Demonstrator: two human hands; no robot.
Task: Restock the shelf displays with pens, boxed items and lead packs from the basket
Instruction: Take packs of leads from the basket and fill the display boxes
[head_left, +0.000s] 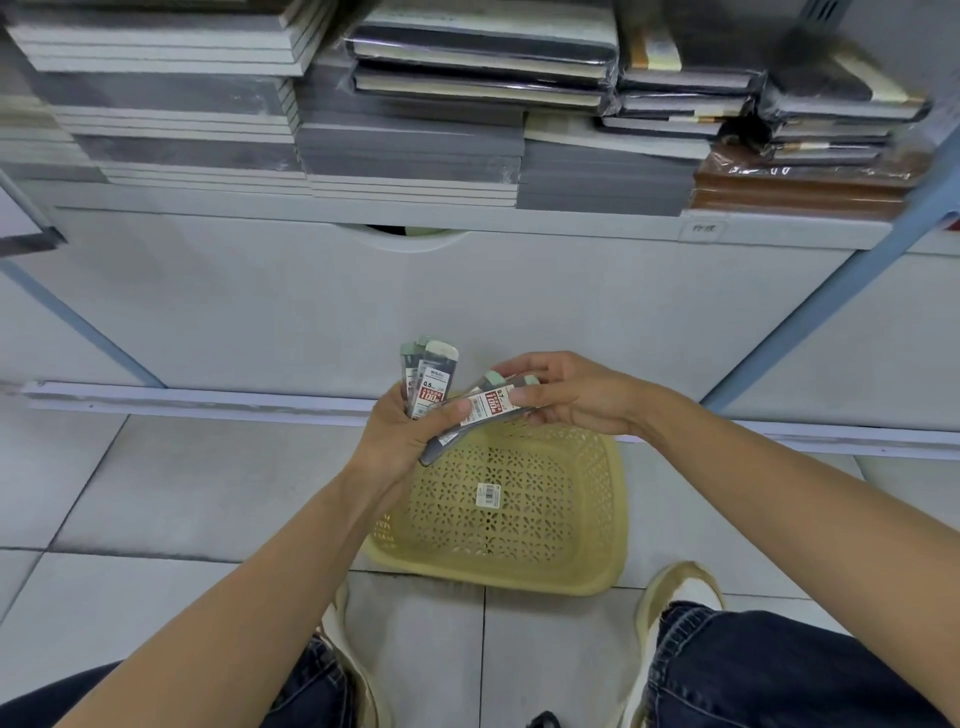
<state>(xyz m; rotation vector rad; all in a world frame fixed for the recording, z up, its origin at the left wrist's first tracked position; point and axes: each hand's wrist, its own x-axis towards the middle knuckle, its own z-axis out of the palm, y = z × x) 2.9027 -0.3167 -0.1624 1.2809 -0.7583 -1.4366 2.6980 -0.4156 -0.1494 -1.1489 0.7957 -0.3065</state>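
My left hand (402, 439) grips a fan of grey lead packs (430, 382) with pale green caps, standing upright above my fingers. My right hand (566, 397) pinches the green-capped end of another lead pack (480, 413) that lies slanted across both hands, its lower end against my left palm. Both hands hover just above the yellow perforated basket (582, 566), which sits on the floor tiles and holds only a small barcode sticker (487, 493).
A white cabinet front (415, 306) with a curved cut-out stands behind the basket. On the shelf above lie stacks of grey notebooks (405, 150) and wrapped dark notebooks (675, 78). My knees and shoes (680, 587) flank the basket's near side.
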